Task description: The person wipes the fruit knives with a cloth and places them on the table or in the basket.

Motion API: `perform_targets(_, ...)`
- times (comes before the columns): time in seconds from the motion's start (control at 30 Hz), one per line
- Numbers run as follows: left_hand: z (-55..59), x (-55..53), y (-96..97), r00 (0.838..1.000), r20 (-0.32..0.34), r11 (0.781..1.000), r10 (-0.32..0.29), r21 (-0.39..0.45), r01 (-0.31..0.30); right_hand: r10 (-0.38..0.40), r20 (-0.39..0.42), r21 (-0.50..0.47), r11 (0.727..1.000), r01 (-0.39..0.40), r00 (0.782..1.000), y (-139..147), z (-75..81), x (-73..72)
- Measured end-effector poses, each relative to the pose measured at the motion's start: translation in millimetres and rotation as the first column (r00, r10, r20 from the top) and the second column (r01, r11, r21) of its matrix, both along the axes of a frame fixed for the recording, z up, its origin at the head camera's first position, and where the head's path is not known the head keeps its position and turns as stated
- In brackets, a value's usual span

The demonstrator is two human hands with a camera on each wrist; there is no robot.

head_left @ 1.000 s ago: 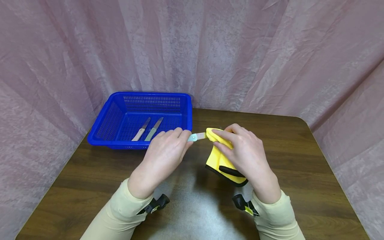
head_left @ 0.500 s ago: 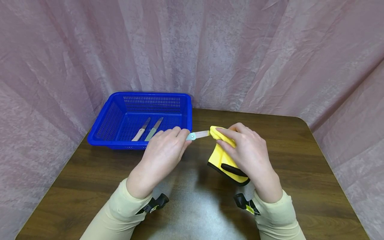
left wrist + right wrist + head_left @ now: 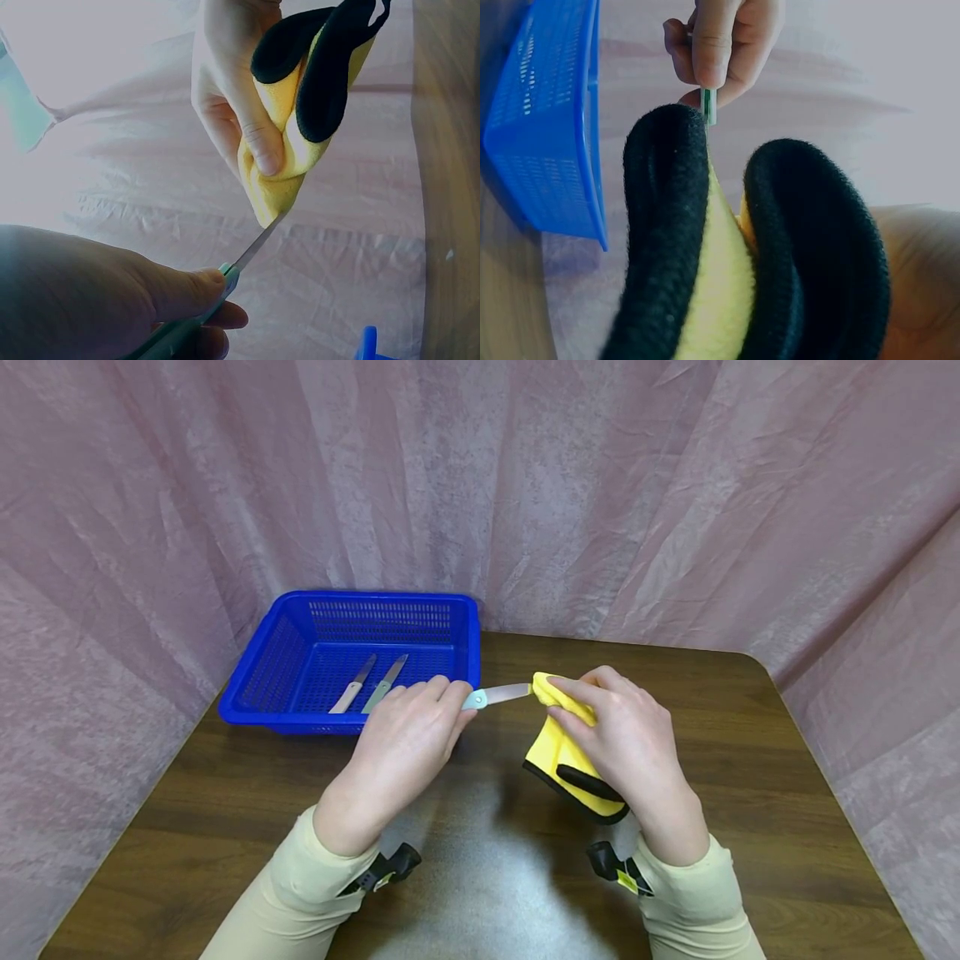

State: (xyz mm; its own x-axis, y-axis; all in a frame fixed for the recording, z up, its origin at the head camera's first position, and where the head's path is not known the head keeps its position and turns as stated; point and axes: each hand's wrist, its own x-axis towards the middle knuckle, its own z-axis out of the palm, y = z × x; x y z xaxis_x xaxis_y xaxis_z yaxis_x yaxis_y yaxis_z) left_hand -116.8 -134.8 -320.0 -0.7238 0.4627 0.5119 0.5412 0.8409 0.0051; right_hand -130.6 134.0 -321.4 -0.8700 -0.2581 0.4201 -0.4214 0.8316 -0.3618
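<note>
My left hand point(image 3: 408, 739) grips the pale turquoise handle of a knife point(image 3: 507, 692), its blade pointing right. Folded yellow cloth point(image 3: 567, 739) with dark edging is pinched between the thumb and fingers of my right hand point(image 3: 628, 731), and its lower part hangs free. The cloth wraps the blade's tip, while the rest of the blade shows bare between the hands. In the left wrist view, the blade point(image 3: 259, 244) runs up into the cloth's fold point(image 3: 279, 196). Dark edging point(image 3: 664, 225) hides most of the right fingers in the right wrist view.
A blue plastic basket point(image 3: 348, 718) stands at the back left of the wooden table point(image 3: 720, 777). Inside lie a knife with a pale pink handle point(image 3: 347, 697) and one with a green handle point(image 3: 377, 696). A pink curtain point(image 3: 540, 502) hangs behind.
My right hand has drawn the cloth rightward along the blade toward its tip, baring more of the metal. The left hand, still holding the knife, has shifted slightly left.
</note>
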Motion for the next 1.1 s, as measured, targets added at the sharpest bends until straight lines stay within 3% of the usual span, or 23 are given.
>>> perform_targets(0.63,1.3,-2.3,-2.4,1.0,0.0,1.0,-0.004,0.017,0.004,-0.037,0.035,-0.034,0.999,0.038,0.999,5.8,3.2,0.0)
perform_targets(1.1,0.8,0.3,2.8,1.0,0.025,1.0,-0.003,-0.009,0.003,0.066,-0.056,-0.021,0.998,-0.067,0.996,-13.2,2.4,9.9)
